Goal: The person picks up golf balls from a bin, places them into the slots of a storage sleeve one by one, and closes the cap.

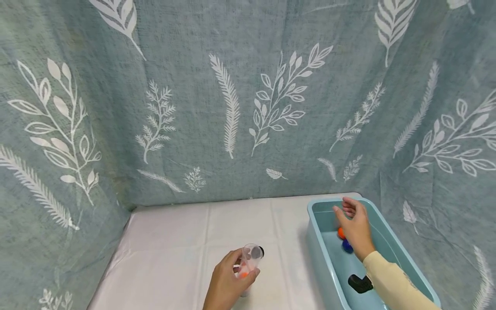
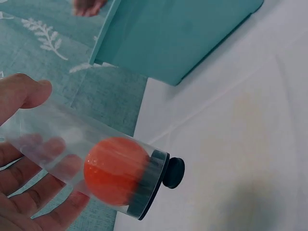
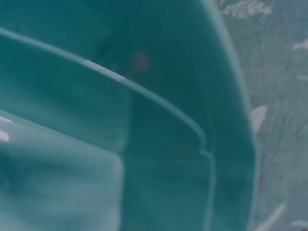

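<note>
Clear tube (image 2: 72, 126) (black-ended) holds an orange ball (image 2: 115, 171).

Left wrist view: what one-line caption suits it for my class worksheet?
The left grip holds a clear tube with an orange ball inside, near the dark cap.

In the head view we see soft, fairly even light, brightest on the pale worktop (image 1: 166, 258), with a faint shadow beside the blue tub (image 1: 323, 258). Toward the sides, the prints on the curtain (image 1: 186, 51) lean and stretch. Our left-wrist view is dimmer and cooler; pale reflections streak the clear tube (image 2: 67, 127), and a dark, blurry patch shades the worktop at lower right. The right-wrist view is murky and blurred, with small white glare at its left edge.
</note>
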The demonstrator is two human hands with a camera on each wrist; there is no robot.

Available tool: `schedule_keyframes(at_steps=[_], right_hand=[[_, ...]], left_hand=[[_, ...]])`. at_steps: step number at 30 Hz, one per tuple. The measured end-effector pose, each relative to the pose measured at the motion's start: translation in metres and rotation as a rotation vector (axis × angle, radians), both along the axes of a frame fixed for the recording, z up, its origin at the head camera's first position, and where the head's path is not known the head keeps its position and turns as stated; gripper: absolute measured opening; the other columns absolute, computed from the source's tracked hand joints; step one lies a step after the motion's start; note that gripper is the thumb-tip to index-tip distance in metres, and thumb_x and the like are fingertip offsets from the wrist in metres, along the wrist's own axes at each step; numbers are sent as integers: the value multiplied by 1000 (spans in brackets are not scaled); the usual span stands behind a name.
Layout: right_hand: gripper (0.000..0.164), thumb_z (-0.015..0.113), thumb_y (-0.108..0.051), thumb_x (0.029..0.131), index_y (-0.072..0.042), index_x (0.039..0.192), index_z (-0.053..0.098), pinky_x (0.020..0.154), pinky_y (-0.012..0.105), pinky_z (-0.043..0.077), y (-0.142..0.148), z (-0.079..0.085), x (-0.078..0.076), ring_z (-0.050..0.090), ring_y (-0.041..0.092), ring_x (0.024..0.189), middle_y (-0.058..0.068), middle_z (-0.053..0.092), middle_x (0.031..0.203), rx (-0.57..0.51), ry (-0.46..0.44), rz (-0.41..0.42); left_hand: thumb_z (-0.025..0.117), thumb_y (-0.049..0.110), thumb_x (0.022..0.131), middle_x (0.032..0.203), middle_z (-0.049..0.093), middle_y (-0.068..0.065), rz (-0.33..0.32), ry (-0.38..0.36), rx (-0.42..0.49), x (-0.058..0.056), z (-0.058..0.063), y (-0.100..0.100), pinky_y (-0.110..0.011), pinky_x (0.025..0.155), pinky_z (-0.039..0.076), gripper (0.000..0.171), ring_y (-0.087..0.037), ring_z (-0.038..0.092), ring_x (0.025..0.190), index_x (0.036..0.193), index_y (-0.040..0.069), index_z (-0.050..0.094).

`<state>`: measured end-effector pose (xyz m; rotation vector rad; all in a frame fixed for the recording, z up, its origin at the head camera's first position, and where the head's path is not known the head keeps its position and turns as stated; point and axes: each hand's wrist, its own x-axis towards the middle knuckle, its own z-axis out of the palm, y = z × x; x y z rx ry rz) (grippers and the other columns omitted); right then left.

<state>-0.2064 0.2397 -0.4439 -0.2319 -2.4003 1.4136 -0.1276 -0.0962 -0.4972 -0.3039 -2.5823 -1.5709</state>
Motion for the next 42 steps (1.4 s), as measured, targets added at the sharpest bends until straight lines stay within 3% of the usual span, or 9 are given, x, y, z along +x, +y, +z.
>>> schedule_keyframes(at_steps=[9,13,18,24,29,35,42], right_hand=[[65,52,-35,97,2,144,28,105,44,37,15,-17,-9,40,31,119,21,36,136,-219,-158,-174],[67,50,-34,97,5,145,25,109,49,31,19,-26,-10,37,38,124,26,34,139,-303,-224,-273],[72,51,-34,96,10,145,21,111,52,24,23,-36,-10,32,43,131,31,29,144,-371,-261,-333],[73,52,-37,94,9,143,26,111,59,17,23,-52,-7,23,47,132,34,16,147,-330,-405,-395],[80,53,-38,91,17,139,20,108,64,19,25,-64,-2,18,50,123,40,8,139,-309,-519,-369],[89,52,-42,91,19,139,8,109,60,21,27,-74,1,16,48,119,40,3,136,-312,-581,-375],[81,46,-34,93,22,137,7,109,60,19,25,-88,-4,14,52,123,42,4,136,-281,-595,-399]], left_hand=[[76,42,78,108,61,9,-3,6,6,-4,1,3,-24,79,54,52,-10,58,95,119,14,60],[76,41,78,107,62,9,0,-15,8,-5,0,4,-23,79,54,51,-10,59,95,119,15,61],[76,39,78,106,61,9,6,6,2,-5,-1,0,-24,78,54,49,-10,59,94,118,14,61],[79,33,77,102,61,10,11,-6,3,-6,-2,-5,-26,79,54,47,-8,58,91,117,15,62],[77,39,78,103,61,12,-9,-30,-1,-7,-4,-6,-27,79,54,48,-9,58,92,118,17,61],[78,37,77,104,61,11,-25,-37,24,-6,-5,-8,-25,80,54,50,-10,58,94,119,15,61],[77,39,79,106,61,9,-34,-43,32,-7,-5,-7,-24,81,54,53,-11,58,95,121,11,60]])
